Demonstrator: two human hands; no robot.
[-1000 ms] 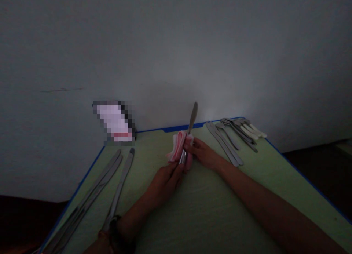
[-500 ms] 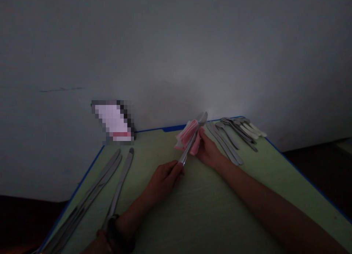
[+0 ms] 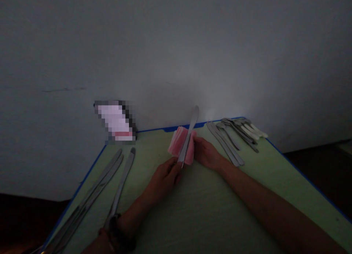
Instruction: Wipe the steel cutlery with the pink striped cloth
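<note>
My left hand (image 3: 166,177) is closed round the handle end of a metal table knife (image 3: 189,138), which slants up and away over the table. Behind the blade lies a folded pink cloth (image 3: 177,144), held from the right by my right hand (image 3: 206,153), whose fingers are partly hidden by it. The knife's rounded tip stands out above the cloth. Just right of my right hand, two more table knives (image 3: 224,144) lie side by side, with a spoon (image 3: 229,138) next to them.
Forks and spoons (image 3: 242,131), several with white handles (image 3: 253,131), lie at the table's far right corner. More table knives (image 3: 93,191) lie along the left side. A blurred-out phone-like object (image 3: 117,120) leans on the wall. The pale green table (image 3: 220,213) has a blue edge.
The cloth has moved slightly down and left along the knife and opened flatter behind it. The knife has turned steeper, and more of its blade tip shows above the cloth.
</note>
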